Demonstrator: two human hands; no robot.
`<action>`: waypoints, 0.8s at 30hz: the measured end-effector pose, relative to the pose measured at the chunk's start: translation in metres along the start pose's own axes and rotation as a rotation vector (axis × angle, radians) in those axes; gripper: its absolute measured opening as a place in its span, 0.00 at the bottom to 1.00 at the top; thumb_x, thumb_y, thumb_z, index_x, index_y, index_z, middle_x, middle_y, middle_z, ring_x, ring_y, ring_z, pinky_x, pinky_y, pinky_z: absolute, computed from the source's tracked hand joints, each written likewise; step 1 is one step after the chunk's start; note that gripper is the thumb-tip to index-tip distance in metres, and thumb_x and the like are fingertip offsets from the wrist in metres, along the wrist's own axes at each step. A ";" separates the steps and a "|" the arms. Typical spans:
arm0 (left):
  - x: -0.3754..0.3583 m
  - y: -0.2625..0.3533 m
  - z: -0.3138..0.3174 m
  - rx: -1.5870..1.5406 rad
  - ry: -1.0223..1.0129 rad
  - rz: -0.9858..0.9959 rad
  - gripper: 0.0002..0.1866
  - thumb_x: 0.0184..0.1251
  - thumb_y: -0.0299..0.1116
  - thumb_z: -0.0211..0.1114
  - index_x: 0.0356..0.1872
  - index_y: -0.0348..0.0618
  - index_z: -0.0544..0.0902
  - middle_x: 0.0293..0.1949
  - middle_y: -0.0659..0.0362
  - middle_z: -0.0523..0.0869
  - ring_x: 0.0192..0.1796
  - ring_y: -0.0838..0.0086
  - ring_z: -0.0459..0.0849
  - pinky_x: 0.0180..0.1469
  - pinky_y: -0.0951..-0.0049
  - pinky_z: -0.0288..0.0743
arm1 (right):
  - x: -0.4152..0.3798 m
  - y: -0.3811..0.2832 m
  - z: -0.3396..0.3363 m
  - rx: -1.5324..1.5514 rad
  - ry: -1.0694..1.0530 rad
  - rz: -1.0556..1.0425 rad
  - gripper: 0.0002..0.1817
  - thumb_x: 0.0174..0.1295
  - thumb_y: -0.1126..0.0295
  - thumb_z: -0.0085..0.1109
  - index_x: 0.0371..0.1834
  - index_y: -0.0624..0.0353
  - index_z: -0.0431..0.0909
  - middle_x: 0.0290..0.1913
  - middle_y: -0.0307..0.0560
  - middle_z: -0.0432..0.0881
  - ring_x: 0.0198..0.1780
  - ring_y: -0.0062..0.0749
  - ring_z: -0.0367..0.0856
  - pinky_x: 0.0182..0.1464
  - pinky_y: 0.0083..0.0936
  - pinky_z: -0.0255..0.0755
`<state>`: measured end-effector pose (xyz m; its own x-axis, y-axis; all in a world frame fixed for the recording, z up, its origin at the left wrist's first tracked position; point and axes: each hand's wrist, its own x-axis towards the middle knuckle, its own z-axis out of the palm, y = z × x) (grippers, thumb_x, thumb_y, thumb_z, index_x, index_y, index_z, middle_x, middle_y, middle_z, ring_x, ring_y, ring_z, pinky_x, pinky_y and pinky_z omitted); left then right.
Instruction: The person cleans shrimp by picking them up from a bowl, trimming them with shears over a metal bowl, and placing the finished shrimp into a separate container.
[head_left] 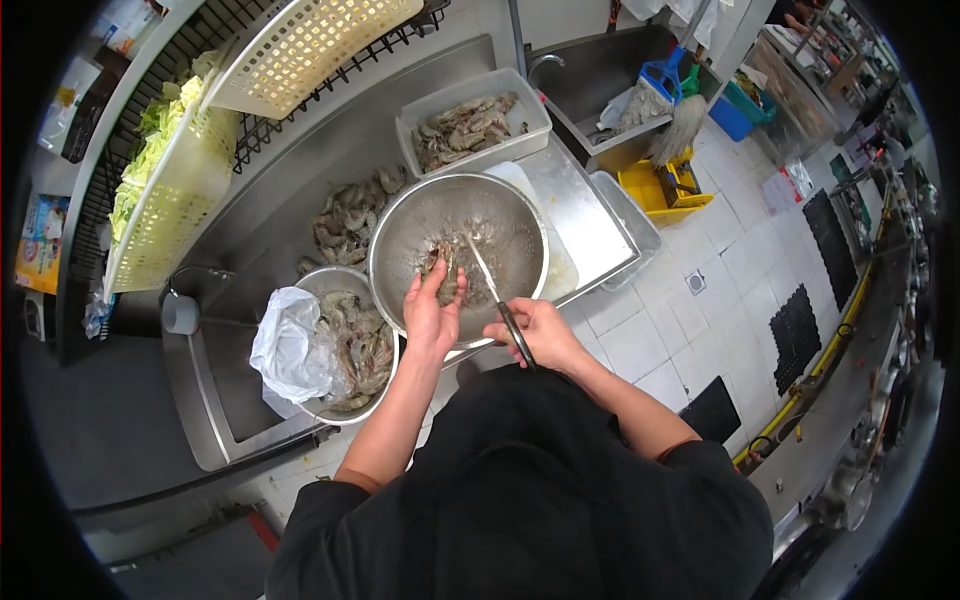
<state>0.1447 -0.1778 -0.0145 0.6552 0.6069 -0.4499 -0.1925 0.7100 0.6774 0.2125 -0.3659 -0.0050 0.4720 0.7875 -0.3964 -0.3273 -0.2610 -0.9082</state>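
Over a large metal colander [400, 212], my left hand [432, 312] holds a shrimp [450, 285] between its fingers. My right hand [540, 332] is closed around the dark handle of a knife [490, 275], whose blade points into the colander. Small bits lie in the colander's bottom. To the left, a metal bowl [388, 385] holds shrimp and a white plastic bag [292, 345]. More shrimp [345, 222] lie in the sink behind. A plastic tub [535, 115] at the back holds further shrimp.
A metal tray [600, 225] and a white board [560, 270] lie right of the colander. Perforated baskets [300, 60], one with chopped cabbage [160, 140], stand on the upper left rack. Mops [645, 105] and a yellow bucket [655, 195] are at the back right.
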 end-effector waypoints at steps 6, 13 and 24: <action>0.114 0.053 0.062 -0.014 -0.325 0.051 0.22 0.84 0.41 0.59 0.63 0.30 0.73 0.60 0.47 0.81 0.60 0.60 0.84 0.66 0.59 0.85 | -0.008 0.001 -0.010 0.087 0.092 0.157 0.21 0.71 0.54 0.72 0.39 0.62 0.78 0.21 0.37 0.77 0.17 0.19 0.76 0.19 0.20 0.71; 0.186 0.047 0.031 0.306 -0.201 -0.022 0.26 0.82 0.45 0.63 0.61 0.27 0.74 0.53 0.44 0.84 0.54 0.58 0.87 0.54 0.64 0.87 | -0.016 0.012 -0.009 0.089 0.046 0.132 0.28 0.70 0.51 0.73 0.51 0.70 0.79 0.23 0.40 0.78 0.20 0.21 0.77 0.21 0.22 0.70; 0.044 0.028 -0.050 1.453 0.024 0.424 0.16 0.71 0.30 0.66 0.57 0.37 0.85 0.55 0.38 0.87 0.60 0.46 0.86 0.63 0.53 0.80 | -0.003 0.004 0.002 0.006 0.131 0.126 0.21 0.71 0.55 0.72 0.48 0.63 0.80 0.22 0.39 0.79 0.19 0.21 0.78 0.20 0.21 0.75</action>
<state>0.1316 -0.1137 -0.0440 0.7236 0.6857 -0.0792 0.5182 -0.4638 0.7186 0.2083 -0.3686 -0.0076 0.5299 0.6689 -0.5214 -0.3950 -0.3494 -0.8496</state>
